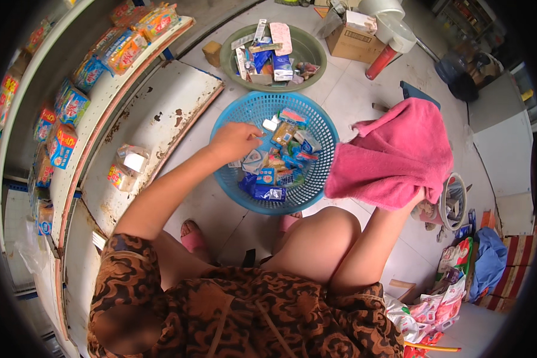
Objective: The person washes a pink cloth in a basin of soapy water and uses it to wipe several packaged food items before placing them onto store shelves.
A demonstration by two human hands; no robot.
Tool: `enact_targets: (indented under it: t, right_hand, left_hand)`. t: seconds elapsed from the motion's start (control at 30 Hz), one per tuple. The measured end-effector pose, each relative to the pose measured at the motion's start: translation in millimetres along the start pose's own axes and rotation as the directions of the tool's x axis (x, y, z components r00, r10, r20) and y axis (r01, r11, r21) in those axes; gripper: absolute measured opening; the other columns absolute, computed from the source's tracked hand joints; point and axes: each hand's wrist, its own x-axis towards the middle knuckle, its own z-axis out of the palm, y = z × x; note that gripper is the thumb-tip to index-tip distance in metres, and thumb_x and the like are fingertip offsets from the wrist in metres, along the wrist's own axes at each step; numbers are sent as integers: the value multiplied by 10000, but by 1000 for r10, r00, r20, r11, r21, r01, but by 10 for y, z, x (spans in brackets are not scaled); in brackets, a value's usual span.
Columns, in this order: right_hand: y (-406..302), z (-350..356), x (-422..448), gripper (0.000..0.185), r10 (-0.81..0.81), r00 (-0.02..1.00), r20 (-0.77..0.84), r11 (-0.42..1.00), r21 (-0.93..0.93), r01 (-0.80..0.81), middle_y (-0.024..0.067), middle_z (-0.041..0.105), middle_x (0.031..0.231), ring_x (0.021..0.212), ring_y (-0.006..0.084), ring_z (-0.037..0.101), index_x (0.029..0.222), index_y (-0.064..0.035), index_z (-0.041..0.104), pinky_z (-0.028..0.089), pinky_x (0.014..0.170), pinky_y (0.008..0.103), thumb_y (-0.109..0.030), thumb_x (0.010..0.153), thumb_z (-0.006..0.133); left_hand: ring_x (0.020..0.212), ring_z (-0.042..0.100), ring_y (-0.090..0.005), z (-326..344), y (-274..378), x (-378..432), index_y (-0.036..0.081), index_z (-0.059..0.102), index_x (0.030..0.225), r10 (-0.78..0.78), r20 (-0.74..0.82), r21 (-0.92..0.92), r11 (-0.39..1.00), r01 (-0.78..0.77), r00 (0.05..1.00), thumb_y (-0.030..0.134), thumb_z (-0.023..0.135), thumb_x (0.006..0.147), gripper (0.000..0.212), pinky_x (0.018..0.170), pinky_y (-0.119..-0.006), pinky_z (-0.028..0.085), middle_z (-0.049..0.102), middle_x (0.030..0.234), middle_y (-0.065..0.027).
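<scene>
My left hand [236, 142] is over the left part of a round blue plastic basket [220, 183], its fingers curled. Whether anything is between the fingertips cannot be told. Inside the basket lie several wrapped soap bars, among them a yellowish bar [284, 134], a white piece [270, 125], a blue box [266, 176] and a dark blue packet [270, 193]. To the right of the basket, a pink towel [396, 156] hangs from my right hand [422, 198]. The cloth covers most of that hand's fingers.
A green basin [318, 67] of boxes and packets stands beyond the basket. On the left, shelves [112, 76] hold packaged soap; a rusty lower shelf [161, 116] bears two packs [127, 165]. A cardboard box [353, 44], red cylinder [380, 61], bucket [454, 201] and bags [438, 308] stand around.
</scene>
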Motion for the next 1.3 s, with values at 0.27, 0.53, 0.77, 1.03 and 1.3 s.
enact_targets:
  t: [0.27,0.53,0.77,1.03,1.3]
  right_hand:
    - [-61,-472,-248,348,35,991,-128,994,-96,-47,138,558,1051,967,313,540,1087,-109,560,428,845,390,-297,794,555]
    - [-39,-732,-516,355,73,971,-228,971,-205,-122,142,534,1118,1006,309,527,1124,-87,526,426,875,399,-299,840,510]
    - [7,-730,-504,363,91,968,-233,985,-120,-122,145,513,1177,1040,306,515,1157,-68,496,423,900,406,-301,880,470]
    - [285,-232,-191,374,173,985,-18,973,157,-168,148,488,1244,1079,302,501,1195,-46,462,421,929,415,-303,926,425]
    - [630,919,-649,346,432,811,395,668,464,-582,107,560,1095,1030,278,542,1123,-54,501,459,887,413,-347,963,411]
  left_hand:
    - [992,601,-306,1707,-593,879,72,577,1183,1,100,-60,998,5,995,381,712,729,565,837,-403,492,629,1056,-157]
    - [1253,383,-291,2315,-424,1333,48,394,1326,-224,251,186,966,180,942,477,774,657,881,987,-453,354,472,1278,-119]
    - [1019,541,-347,2269,-460,1198,36,463,1154,14,76,110,994,-22,997,318,781,613,688,868,-445,429,521,1103,-158]
    - [999,562,-372,679,-1,766,68,433,1183,27,-317,-202,975,-95,948,228,772,646,655,814,-432,475,525,1109,-169]
    - [1174,450,-421,-570,945,-143,32,403,1282,333,-593,30,919,-394,733,149,696,694,667,957,-421,425,399,1317,-226]
